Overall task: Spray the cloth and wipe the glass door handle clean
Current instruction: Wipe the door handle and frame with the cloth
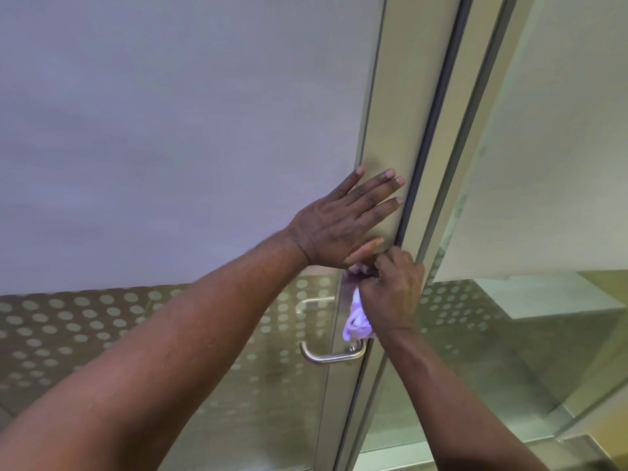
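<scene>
Frosted glass is filling most of the view, a door panel (170,130) running grey and opaque up high and giving way lower down to a band of pale dots (85,321) over clearer glass. A beige metal door frame (397,113) is slanting down through the middle, with a dark seal strip (438,107) along its right edge and a second glazed panel (543,164) lying beyond it.

The left hand (343,219) is lying open and flat against the frame, fingers spread and pointing up to the right, thumb tucked low. Just below it, and touching it at the thumb, the right hand (394,294) is closing in a fist around a bunched lilac cloth (356,321), pressing it against the frame edge above the lever. Part of the cloth is hanging out under the fist, its lower fold reaching down to the base of the door handle (326,356).

That handle, a brushed steel lever, is sticking out to the left from the frame, its curved end sitting bare and untouched by either hand. Another handle on the far side of the glass (311,302) is showing faintly through the dotted band
</scene>
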Demonstrator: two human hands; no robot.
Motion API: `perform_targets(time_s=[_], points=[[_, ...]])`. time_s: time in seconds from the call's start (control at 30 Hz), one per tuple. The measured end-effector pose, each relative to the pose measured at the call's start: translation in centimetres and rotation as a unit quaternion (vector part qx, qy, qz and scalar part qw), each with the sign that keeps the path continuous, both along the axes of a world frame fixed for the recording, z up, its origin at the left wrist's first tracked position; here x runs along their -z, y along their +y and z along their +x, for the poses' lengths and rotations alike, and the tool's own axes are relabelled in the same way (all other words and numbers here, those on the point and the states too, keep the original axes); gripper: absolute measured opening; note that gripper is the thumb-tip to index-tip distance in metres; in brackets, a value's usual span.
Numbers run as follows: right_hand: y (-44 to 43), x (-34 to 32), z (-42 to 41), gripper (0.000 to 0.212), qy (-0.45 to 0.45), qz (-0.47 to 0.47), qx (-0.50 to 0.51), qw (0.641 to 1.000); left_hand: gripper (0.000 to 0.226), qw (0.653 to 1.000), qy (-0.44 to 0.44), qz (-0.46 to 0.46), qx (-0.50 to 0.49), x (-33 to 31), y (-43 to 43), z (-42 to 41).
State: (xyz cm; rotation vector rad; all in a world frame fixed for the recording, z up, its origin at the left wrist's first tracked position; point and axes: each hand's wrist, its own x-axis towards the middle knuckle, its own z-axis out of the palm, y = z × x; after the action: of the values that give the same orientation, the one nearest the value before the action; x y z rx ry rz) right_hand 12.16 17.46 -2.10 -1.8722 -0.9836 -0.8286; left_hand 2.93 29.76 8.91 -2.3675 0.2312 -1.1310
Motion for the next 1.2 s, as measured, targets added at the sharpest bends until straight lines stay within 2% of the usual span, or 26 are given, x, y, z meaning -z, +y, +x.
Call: perform_targets(time_s=[0.23,0.37,0.53,0.73,0.87,0.93,1.0,1.07,1.2], points=[[-1.3,-0.9,2.2,0.027,0.051,0.046,0.023,0.997,0.057,1.000,0.002,-0.009,0.006,0.0,-0.1,-0.1],[-1.6,0.4,2.6,0.029,0.042,0.009,0.030,0.999,0.058,1.000,0.008,-0.010,0.005,0.0,0.0,-0.1],[-2.3,5.1,2.4,0.031,0.058,-0.064,0.027,0.996,0.060,1.000,0.012,-0.003,-0.003,0.1,0.1,-0.1],[-2.4,6.2,2.3,0.029,0.098,-0.057,-0.017,0.993,0.061,1.000,0.018,0.001,-0.007,0.1,0.2,0.0],[-3.9,7.6,0.4,0.028,0.158,-0.070,-0.029,0.984,0.062,1.000,0.019,0.003,-0.010,0.0,0.1,-0.1],[-4.7,9.2,-0.5,0.033,0.175,-0.082,-0.037,0.981,0.061,1.000,0.016,0.001,-0.006,0.0,0.1,-0.1],[-5.3,10.8,-1.1,0.040,0.214,-0.098,-0.051,0.971,0.061,1.000,0.014,0.001,-0.004,0.0,0.0,0.0],[-5.6,12.5,-1.9,0.040,0.305,-0.099,-0.084,0.943,0.062,1.000,0.013,0.000,-0.004,0.0,0.1,0.0],[-5.1,14.5,-2.9,0.030,0.460,0.040,-0.098,0.882,0.062,1.000,0.013,0.003,-0.008,0.0,0.1,0.0]])
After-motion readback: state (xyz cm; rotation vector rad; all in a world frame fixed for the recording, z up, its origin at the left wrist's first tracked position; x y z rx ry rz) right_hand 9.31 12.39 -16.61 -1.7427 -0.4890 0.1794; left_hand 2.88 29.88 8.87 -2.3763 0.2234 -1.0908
